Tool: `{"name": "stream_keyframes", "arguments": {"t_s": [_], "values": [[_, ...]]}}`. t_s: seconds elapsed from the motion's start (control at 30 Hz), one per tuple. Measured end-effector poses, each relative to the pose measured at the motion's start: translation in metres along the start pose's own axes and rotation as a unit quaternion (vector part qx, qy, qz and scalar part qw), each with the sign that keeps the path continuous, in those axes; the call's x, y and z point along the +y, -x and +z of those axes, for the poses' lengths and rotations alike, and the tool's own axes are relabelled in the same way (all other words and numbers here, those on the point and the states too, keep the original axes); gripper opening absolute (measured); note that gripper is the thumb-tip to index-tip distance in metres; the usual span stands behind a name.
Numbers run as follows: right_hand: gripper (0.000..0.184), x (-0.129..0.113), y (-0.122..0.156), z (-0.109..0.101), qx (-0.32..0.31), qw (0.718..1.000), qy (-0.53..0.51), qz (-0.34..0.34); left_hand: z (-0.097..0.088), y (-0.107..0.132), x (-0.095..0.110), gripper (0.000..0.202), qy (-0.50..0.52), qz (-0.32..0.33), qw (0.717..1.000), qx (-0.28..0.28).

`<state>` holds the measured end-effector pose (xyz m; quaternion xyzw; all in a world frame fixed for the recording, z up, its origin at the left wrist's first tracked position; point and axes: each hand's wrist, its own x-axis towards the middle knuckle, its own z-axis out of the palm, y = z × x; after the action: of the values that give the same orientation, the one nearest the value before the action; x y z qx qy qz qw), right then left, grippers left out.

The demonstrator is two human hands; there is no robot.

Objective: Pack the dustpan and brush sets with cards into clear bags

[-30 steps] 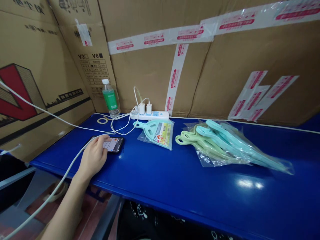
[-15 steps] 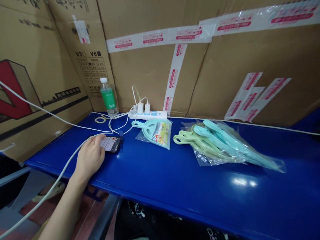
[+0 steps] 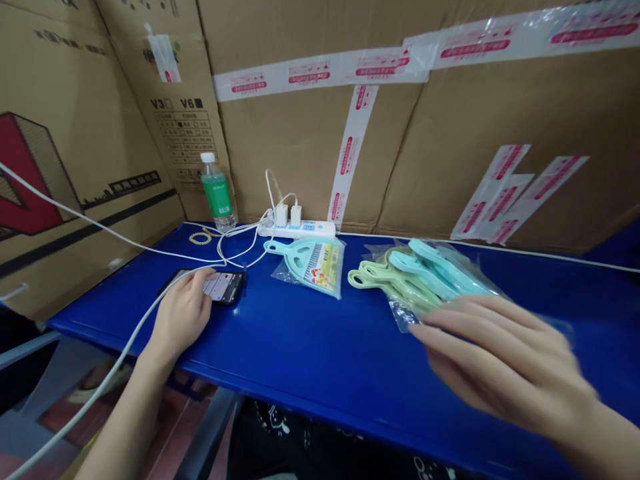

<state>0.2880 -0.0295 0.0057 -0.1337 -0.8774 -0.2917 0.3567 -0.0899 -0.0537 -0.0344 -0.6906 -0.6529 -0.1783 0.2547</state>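
A black smartphone (image 3: 226, 287) lies screen-up near the left end of the blue table. My left hand (image 3: 183, 310) rests over its left part, fingers loosely bent on it rather than wrapped round it. My right hand (image 3: 510, 367), a little blurred, reaches in from the right with its fingers stretched out and nothing visible in them. It hovers in front of a pile of green dustpans (image 3: 395, 283) and light-blue dustpans (image 3: 430, 277) in clear plastic bags, hiding the pile's right end. Another bagged light-blue dustpan with a small brush (image 3: 305, 260) lies between the hands.
A white power strip (image 3: 320, 230) with plugged-in chargers (image 3: 289, 215) stands against the cardboard wall (image 3: 300, 140). White cables (image 3: 240, 260) loop near the phone, and one crosses my left forearm. A green-labelled bottle (image 3: 218, 193) and a beaded ring (image 3: 201, 238) are at the back left.
My right hand has come into view from the right, in front of the bagged dustpans. My left hand stays on the smartphone. The phone's screen content looks different.
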Motion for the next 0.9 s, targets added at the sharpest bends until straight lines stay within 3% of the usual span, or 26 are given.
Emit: {"name": "stream_keyframes", "arguments": {"t_s": [0.1,0.27,0.53,0.73,0.9], "values": [[0.018,0.015,-0.017,0.024,-0.037,0.998,-0.012,-0.043,0.0,0.0,0.0,0.034,0.012,0.0,1.0,0.0],[0.028,0.022,0.004,0.055,-0.076,0.996,-0.04,-0.007,-0.001,0.0,0.0,0.033,0.022,0.003,1.0,0.002],[0.031,0.012,0.008,0.05,-0.122,0.991,-0.052,0.003,0.001,0.0,-0.001,0.034,-0.036,-0.032,0.999,0.0],[0.034,0.009,0.008,0.053,-0.132,0.99,-0.055,0.006,-0.004,0.0,0.004,0.038,0.138,0.018,0.989,-0.052],[0.035,0.006,0.008,0.054,-0.138,0.989,-0.061,0.005,-0.004,0.0,0.005,0.036,0.179,0.02,0.984,-0.01]]}}
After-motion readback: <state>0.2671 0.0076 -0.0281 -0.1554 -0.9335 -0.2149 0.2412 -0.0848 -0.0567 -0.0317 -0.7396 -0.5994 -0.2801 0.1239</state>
